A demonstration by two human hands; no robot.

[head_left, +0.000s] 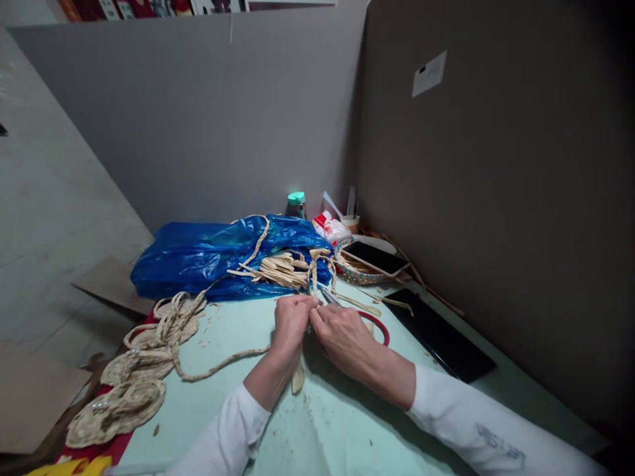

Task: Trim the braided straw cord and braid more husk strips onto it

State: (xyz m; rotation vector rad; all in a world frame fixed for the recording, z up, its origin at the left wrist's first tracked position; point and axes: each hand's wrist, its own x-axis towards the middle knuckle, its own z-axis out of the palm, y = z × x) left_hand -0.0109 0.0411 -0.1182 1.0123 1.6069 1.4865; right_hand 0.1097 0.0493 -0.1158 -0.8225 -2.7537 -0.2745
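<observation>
My left hand [292, 322] and my right hand [344, 336] meet over the table, fingertips pinched together on a braided straw cord [225, 361]. The cord enters my left hand from the left, and a straw braid [314, 276] rises just beyond my fingers. Exactly where the strands cross is hidden by my fingers. A loose straw strip [298, 378] hangs below my left hand. Scissors with a red handle [381, 326] lie partly under my right hand. Beyond, a bundle of dry straw strips [284, 270] rests against a blue plastic bag [191, 254].
Coiled straw braid pieces [124, 403] line the table's left edge. At right lie a black flat panel [441, 337] and a phone [377, 258] on a round woven basket [354, 270]. Grey partitions [198, 119] close off the back and right. A green-lidded jar [296, 203] stands behind the bag.
</observation>
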